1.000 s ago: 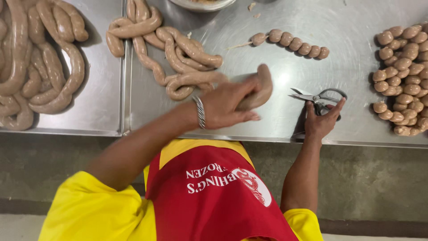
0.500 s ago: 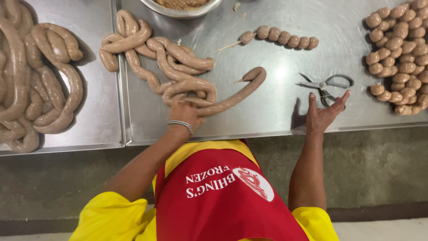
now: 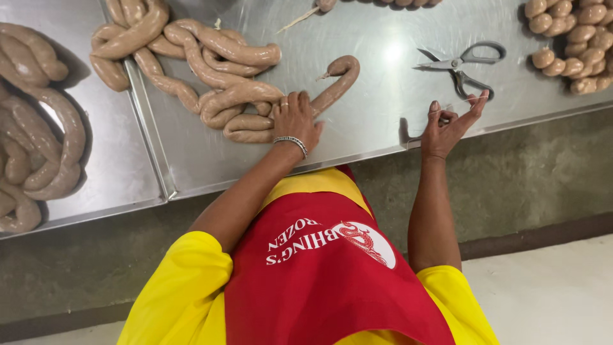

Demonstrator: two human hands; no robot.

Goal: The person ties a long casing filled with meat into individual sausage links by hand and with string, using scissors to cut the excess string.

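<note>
A long pale sausage [image 3: 335,86] lies curved on the steel table [image 3: 383,137], its tied end pointing up and its other end running into a coiled pile [image 3: 211,70]. My left hand [image 3: 295,121], with a bracelet and ring, presses down on this sausage where it meets the coil, fingers closed over it. My right hand [image 3: 452,121] hovers at the table's near edge, just below a pair of scissors [image 3: 463,64]. Its thumb and forefinger pinch what looks like a thin string.
More thick sausage coils fill a tray [image 3: 96,185] at the left. Small tied sausage links [image 3: 571,45] are heaped at the far right. A short string of links [image 3: 325,5] lies at the top edge. My red apron and yellow sleeves fill the lower view.
My left hand has laid the lifted sausage end down on the table and now presses near the coil. My right hand's spread fingers have curled into a pinch.
</note>
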